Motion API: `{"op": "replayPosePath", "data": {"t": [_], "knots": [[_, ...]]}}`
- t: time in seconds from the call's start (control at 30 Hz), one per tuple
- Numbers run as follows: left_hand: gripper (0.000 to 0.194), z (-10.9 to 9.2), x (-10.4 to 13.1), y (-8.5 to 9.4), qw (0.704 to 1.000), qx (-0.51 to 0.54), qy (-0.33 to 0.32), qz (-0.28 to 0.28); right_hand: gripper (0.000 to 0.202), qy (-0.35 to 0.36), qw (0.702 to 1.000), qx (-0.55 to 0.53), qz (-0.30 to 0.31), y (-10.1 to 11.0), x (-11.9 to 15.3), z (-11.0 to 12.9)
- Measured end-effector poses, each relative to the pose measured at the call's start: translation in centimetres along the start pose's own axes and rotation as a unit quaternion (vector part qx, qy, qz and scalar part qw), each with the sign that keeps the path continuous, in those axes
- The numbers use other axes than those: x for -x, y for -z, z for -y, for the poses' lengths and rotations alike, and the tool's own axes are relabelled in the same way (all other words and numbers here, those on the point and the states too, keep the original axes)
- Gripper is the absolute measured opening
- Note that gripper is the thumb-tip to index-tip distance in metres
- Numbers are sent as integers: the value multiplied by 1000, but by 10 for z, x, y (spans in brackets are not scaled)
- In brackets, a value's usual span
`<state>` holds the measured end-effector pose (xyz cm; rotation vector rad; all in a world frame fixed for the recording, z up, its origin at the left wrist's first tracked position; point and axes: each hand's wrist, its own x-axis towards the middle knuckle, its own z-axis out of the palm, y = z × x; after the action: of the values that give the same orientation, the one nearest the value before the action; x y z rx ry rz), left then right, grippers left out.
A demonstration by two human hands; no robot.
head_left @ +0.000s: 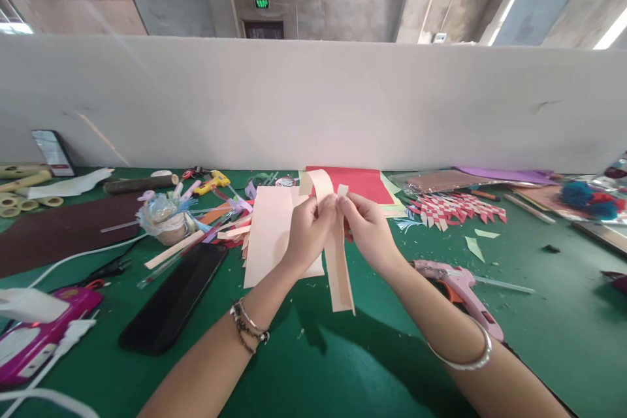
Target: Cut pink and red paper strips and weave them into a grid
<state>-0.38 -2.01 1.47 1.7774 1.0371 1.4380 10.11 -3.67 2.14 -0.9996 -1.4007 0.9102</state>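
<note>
- Peach paper is passing between the fingers (329,206): a long strip (337,277) is curling up above both hands and hanging down over the desk (553,333).
- The left hand (309,225) is pinching the strip between thumb and fingers, while beaded bracelets (247,326) are circling the wrist.
- The right hand (368,227) is pressing its fingertips together on the strip just beside the left ones; a silver bangle (482,358) is sitting on that forearm.
- Behind the left hand, a peach sheet (267,225) is lying flat, partly hidden by the hand and forearm.
- Beyond the hands, a red sheet (365,184) is resting near a white partition (313,104).
- To the right, a pink glue gun (473,297) is lying near the forearm, a clear stick (507,285) poking from it; farther back, a red-and-white woven paper piece (455,209) is spreading out near pale green scraps (474,249).
- To the left, a long black object (174,300) is lying near a plastic-wrapped bundle (166,217).
- At the far left, a magenta power strip (83,307) is holding white plugs (36,307), and a phone (53,153) is leaning against the partition.
</note>
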Motion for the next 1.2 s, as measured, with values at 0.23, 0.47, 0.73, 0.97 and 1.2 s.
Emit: {"op": "replayPosePath", "data": {"t": [0.23,0.47,0.73,0.97,1.2], "knots": [[37,-1,1,-4,998,30,37,27,32,-19,996,-85,-31,-1,-1,-8],[32,-4,0,0,1000,-1,-12,13,30,25,999,18,-8,2,0,1],[36,-4,-1,1,998,49,50,-5,30,-4,995,-101,-4,-3,0,-6],[33,-6,0,3,998,-57,-15,32,30,1,991,-126,-51,-1,-1,-4],[35,-1,-1,5,987,-140,-79,-5,36,36,998,47,-25,1,0,2]]}}
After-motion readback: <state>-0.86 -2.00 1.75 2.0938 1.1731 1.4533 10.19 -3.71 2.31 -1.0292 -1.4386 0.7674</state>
